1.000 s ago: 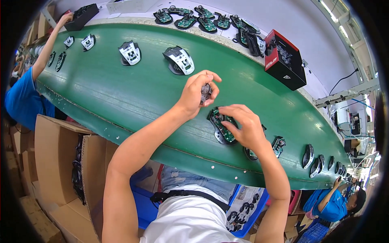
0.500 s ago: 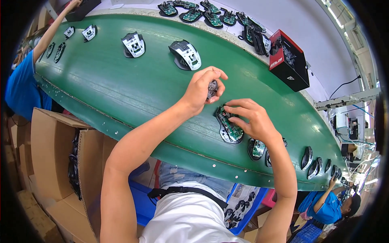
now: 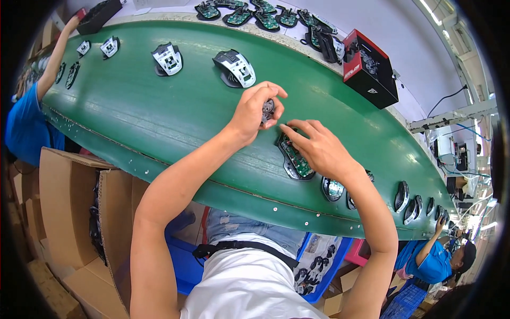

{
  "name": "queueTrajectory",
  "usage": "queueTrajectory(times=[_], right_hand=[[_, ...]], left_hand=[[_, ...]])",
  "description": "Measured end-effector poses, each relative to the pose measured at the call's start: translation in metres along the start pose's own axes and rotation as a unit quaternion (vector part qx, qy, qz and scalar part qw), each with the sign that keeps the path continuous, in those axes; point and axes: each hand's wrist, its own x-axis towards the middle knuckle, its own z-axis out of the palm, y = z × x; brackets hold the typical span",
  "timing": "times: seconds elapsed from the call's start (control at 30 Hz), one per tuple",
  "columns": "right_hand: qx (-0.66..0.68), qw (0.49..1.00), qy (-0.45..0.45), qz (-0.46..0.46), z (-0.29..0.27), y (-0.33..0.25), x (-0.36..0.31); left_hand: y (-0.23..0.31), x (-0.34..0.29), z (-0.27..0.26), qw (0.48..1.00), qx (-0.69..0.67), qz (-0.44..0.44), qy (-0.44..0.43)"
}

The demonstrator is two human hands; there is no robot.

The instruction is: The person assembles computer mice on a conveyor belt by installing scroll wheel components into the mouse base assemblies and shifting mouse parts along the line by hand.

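Note:
My left hand [image 3: 256,112] is raised over the green work surface, its fingers curled round several small grey mouse scroll wheels [image 3: 268,110]. Just right of it, my right hand [image 3: 321,146] is over an open mouse base [image 3: 295,166] with a green circuit board on it. The fingers of that hand stretch past the base's far end, and the thumb is hidden beneath them. I see nothing held in it. Beyond my left hand lies a black-and-white mouse shell [image 3: 236,68]. Another mouse base [image 3: 333,189] with a board sits beside my right forearm.
More mouse shells [image 3: 168,59] lie to the left, dark mouse parts [image 3: 402,195] to the right. Circuit-board assemblies [image 3: 266,20] line the far ledge beside a black-and-red box [image 3: 371,74] of grey wheels. Co-workers in blue [image 3: 33,125] are at both ends. A cardboard box [image 3: 69,207] stands at near left.
My right hand has shifted from the middle of the circuit board toward its far end, nearer my left hand. My left hand keeps the scroll wheels. The whole view has shifted slightly.

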Motion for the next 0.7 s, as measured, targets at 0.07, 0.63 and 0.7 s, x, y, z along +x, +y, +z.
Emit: queueTrajectory(times=[0.07,0.63,0.7], right_hand=[[0.046,0.998,-0.031,0.005,0.000,0.003,-0.005],[0.089,0.982,0.085,0.143,0.007,-0.005,-0.037],[0.116,0.978,0.070,0.160,0.005,-0.006,-0.035]], left_hand=[[0.000,-0.001,0.001,1.000,0.003,0.000,-0.005],[0.000,-0.003,0.004,0.993,0.108,0.033,-0.022],[-0.001,-0.001,0.003,0.994,0.102,0.032,-0.020]])
